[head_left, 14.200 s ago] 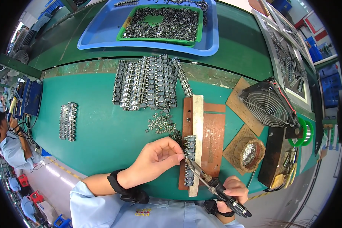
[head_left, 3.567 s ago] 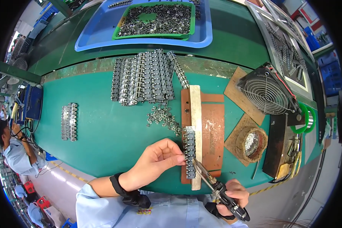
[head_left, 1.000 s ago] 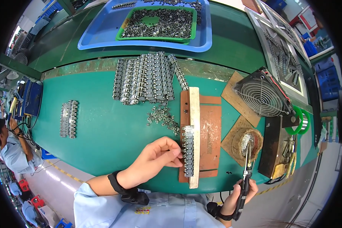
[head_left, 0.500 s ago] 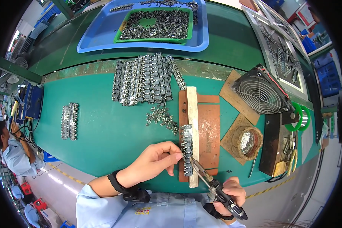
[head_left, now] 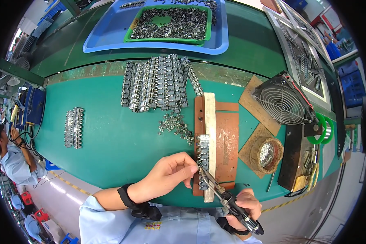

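Note:
A row of small metal components (head_left: 203, 152) lies along a pale bar (head_left: 210, 118) on a reddish-brown board (head_left: 227, 146). My right hand (head_left: 248, 205) grips a black-handled soldering iron (head_left: 234, 203), which slants up and left so its tip meets the lower part of the row. Thumb and forefinger of my left hand (head_left: 171, 177) are pinched together at the row's left side, beside that tip. Whatever is between them is too small to make out. Loose small metal pieces (head_left: 177, 127) are scattered left of the board.
Stacked component strips (head_left: 156, 85) stand behind, and a smaller group (head_left: 73, 128) lies left. A green tray (head_left: 128, 38) of small parts sits in a blue tray (head_left: 97, 46). On the right are a fan (head_left: 282, 99), a round pot (head_left: 255, 152) and a green solder spool (head_left: 328, 129).
The iron's tip has moved slightly left and up along the row, closer to my left fingertips. The whole view has shifted a little.

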Available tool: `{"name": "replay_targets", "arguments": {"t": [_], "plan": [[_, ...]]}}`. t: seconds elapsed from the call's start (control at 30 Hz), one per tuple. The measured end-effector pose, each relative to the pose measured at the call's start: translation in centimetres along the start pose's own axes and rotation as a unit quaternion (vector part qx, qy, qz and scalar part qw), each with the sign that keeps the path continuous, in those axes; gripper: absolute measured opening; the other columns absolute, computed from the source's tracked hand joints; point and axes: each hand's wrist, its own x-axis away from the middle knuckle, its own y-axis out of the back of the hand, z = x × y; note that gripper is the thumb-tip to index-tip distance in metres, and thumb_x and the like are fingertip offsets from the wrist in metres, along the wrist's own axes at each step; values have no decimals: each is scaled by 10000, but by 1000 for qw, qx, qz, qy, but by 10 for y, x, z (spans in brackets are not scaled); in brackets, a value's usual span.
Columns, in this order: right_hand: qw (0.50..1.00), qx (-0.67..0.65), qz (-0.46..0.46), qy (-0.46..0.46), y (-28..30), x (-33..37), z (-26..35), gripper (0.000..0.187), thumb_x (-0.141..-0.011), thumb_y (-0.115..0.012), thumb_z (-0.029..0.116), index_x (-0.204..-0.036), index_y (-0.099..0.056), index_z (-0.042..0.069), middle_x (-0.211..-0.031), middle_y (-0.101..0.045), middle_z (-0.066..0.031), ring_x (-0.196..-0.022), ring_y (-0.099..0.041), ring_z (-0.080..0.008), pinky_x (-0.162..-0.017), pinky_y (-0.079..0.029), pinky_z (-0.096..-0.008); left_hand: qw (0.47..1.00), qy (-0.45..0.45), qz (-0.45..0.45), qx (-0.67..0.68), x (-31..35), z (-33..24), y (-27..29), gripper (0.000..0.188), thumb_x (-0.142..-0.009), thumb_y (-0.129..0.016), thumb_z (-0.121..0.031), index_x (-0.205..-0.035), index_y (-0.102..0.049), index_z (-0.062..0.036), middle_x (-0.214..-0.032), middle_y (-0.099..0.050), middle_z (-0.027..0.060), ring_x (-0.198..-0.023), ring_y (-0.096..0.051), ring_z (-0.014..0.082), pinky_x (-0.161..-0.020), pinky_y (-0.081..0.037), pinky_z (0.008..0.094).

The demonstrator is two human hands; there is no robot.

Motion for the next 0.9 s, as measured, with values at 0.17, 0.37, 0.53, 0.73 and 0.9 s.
{"name": "replay_targets", "arguments": {"t": [0.17, 0.37, 0.53, 0.73, 0.9], "plan": [[1000, -6, -13, 5, -1, 1, 1, 427, -535, -788, 170, -854, -533, 42, -589, -572, -62, -497, -532, -180, -555, -397, -312, 1000, -4, -5, 8, 0, 2, 0, 125, -889, -475, -123, -877, -492, 1, -725, -517, 23, -669, -527, 92, -628, -458, 238], [1000, -9, -22, 7, -1, 4, 1, 428, -538, -785, 172, -858, -532, 43, -586, -570, -60, -492, -529, -181, -553, -395, -313, 1000, -4, -7, 10, 1, 2, 0, 127, -890, -475, -126, -886, -492, 0, -727, -519, 21, -673, -529, 91, -630, -459, 238], [1000, -6, -11, 8, -1, 4, 0, 430, -536, -785, 170, -860, -532, 43, -584, -569, -60, -487, -527, -181, -549, -392, -311, 1000, -7, -8, 15, 1, 4, -1, 126, -889, -475, -125, -887, -493, 0, -734, -519, 21, -676, -529, 90, -632, -461, 237], [1000, 3, -2, 9, 0, 3, 0, 426, -535, -785, 169, -857, -536, 44, -576, -572, -61, -476, -527, -182, -547, -392, -311, 1000, -6, -13, 13, 1, 5, -2, 123, -889, -474, -123, -887, -493, -1, -742, -518, 22, -682, -529, 90, -643, -468, 241], [1000, 10, 6, 19, 0, 7, 0, 433, -536, -784, 180, -851, -520, 43, -597, -549, -66, -494, -503, -172, -546, -386, -311, 1000, -4, -17, 10, 3, 4, -1, 119, -889, -473, -119, -885, -493, -1, -747, -517, 21, -686, -530, 90, -648, -472, 243]]}}
